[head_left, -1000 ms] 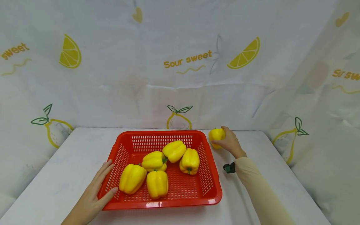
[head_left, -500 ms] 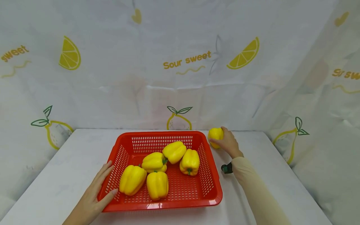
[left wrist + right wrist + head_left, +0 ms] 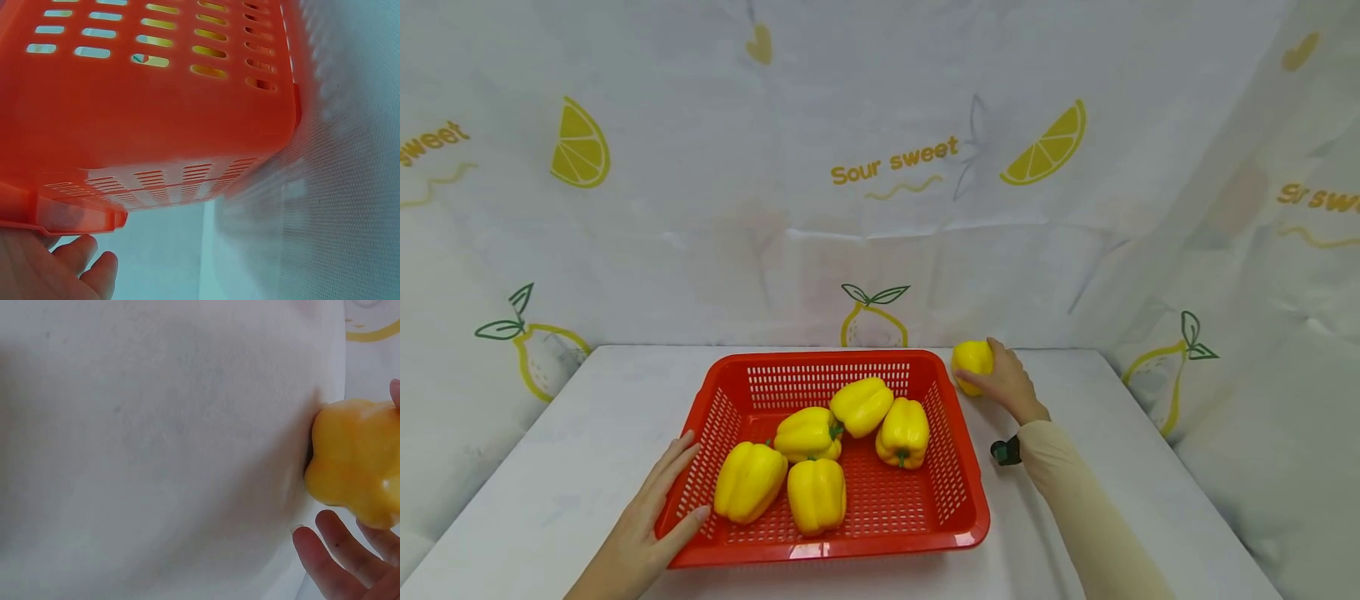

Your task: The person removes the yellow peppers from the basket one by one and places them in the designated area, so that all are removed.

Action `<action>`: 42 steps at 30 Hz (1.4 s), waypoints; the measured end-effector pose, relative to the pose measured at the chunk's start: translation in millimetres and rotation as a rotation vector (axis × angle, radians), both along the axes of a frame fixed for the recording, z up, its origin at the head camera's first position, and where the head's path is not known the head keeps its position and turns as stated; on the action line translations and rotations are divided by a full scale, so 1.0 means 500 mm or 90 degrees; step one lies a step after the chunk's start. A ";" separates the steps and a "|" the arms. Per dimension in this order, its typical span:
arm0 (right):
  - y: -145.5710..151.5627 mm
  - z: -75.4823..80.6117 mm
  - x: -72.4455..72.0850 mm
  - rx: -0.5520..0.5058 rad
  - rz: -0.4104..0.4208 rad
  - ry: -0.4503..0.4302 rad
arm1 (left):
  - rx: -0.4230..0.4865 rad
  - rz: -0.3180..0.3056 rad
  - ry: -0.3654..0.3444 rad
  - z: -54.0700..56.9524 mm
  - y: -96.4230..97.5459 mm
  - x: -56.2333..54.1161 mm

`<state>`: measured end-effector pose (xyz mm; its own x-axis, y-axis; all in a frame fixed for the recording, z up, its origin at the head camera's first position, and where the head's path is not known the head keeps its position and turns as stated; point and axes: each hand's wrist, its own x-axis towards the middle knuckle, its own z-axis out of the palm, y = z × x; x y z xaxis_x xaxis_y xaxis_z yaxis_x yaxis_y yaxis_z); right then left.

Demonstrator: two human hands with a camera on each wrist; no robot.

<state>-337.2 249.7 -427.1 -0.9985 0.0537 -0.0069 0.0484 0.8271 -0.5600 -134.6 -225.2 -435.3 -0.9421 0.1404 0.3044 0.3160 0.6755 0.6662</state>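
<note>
quite glossy, a lobed yellow pepper (image 3: 972, 367) is held in half-curled right fingers (image 3: 351, 551); straight left fingers (image 3: 659, 483) touch a red basket (image 3: 835, 549).

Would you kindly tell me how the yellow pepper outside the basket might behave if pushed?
The yellow pepper at the right hand would probably rock unevenly rather than roll smoothly, given its lobed outline. Its glossy skin suggests it may feel slippery. Its undented visible side hints at stiffness.

Through my head camera I see a white desk (image 3: 640, 400) carrying a red slotted basket (image 3: 850, 547) near its middle, and one yellow bell pepper (image 3: 972, 360) just beside the basket's far right corner.
</note>
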 end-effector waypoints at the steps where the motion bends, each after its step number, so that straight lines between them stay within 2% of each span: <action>1: 0.000 0.001 0.001 -0.001 0.003 0.001 | 0.000 0.001 -0.001 -0.001 -0.001 0.000; 11: 0.003 0.004 0.007 0.014 0.013 0.000 | 0.021 0.000 -0.054 0.007 0.001 0.001; 18: 0.007 0.014 0.016 0.031 0.017 0.001 | 0.012 -0.001 -0.052 0.011 0.000 0.005; 25: 0.014 0.022 0.028 0.053 0.021 0.037 | 0.028 -0.012 -0.048 0.012 0.003 0.003; 33: 0.021 0.029 0.043 0.036 0.050 0.082 | 0.016 -0.011 -0.041 0.006 -0.001 -0.003; 42: 0.010 0.044 0.059 0.030 0.069 0.082 | 0.012 -0.003 -0.046 0.006 0.000 -0.003</action>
